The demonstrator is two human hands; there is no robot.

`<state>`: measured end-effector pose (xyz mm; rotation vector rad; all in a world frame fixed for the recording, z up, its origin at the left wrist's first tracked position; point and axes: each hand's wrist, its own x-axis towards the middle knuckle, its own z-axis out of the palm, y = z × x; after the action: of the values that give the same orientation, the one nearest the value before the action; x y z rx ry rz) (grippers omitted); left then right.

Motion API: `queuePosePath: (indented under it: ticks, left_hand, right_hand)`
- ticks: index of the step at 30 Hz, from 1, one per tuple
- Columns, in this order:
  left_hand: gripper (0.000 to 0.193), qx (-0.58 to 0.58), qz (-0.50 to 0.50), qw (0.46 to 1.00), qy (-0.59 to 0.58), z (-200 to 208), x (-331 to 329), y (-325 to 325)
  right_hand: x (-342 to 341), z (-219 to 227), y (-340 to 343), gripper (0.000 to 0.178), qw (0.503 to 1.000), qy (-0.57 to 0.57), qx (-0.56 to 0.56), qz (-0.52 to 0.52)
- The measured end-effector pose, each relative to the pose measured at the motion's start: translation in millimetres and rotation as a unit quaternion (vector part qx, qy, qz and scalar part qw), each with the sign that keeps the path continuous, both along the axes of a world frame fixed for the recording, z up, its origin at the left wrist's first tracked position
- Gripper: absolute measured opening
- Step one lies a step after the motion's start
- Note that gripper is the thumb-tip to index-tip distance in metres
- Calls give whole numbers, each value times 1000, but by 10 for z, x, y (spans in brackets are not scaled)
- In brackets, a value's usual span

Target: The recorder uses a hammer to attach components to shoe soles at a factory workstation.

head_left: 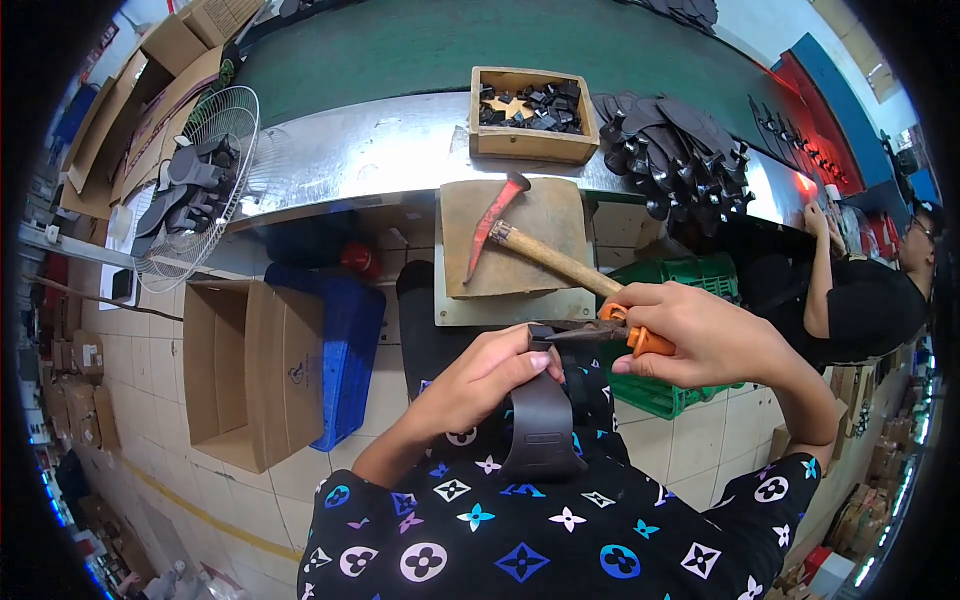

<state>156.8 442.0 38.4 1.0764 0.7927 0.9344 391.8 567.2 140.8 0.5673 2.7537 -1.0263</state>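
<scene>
the left hand (497,372) is closed around the top of a dark strap piece (541,420), a smooth, curved band of what looks like leather or rubber that hangs down over the person's patterned lap. the right hand (700,335) is clenched on the orange handles of a pair of scissors (610,330), whose dark blades meet the strap's upper edge just beside the left thumb. both hands work in the narrow gap between the lap and a small wooden block (515,240); a hammer (535,245) with a red head and pale wooden handle lies slantwise on it, the handle running out past the block's right edge toward the right hand.

behind the block runs a shiny metal tabletop (370,150), with a green belt beyond. on it stand a shallow wooden box (525,140) of small black parts and a heap of black sole pieces (680,150). to the left, an open cardboard box (245,370) and a blue crate (345,345) crowd the tiled floor, and a wire fan (195,185) leans by the tabletop edge. another person (860,290) sits at the right rim.
</scene>
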Motion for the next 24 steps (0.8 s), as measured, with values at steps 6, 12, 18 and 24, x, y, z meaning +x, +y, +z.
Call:
queuePosePath:
  ticks: [6,12,18,24]
  left_hand:
    - [33,24,15,1000,3,10,25,8]
    - [34,-7,29,1000,3,-33,15,-10]
    - [34,-9,28,1000,-1,10,21,-16]
    - [36,-42,27,999,-15,11,54,-32]
  right_hand:
    - [-26,4,-17,39,999,-20,40,8]
    - [-50,11,-25,38,998,-18,61,8]
    - [-48,8,-56,39,998,-54,41,-14]
    - [-70,-31,-121,36,997,-65,21,-47]
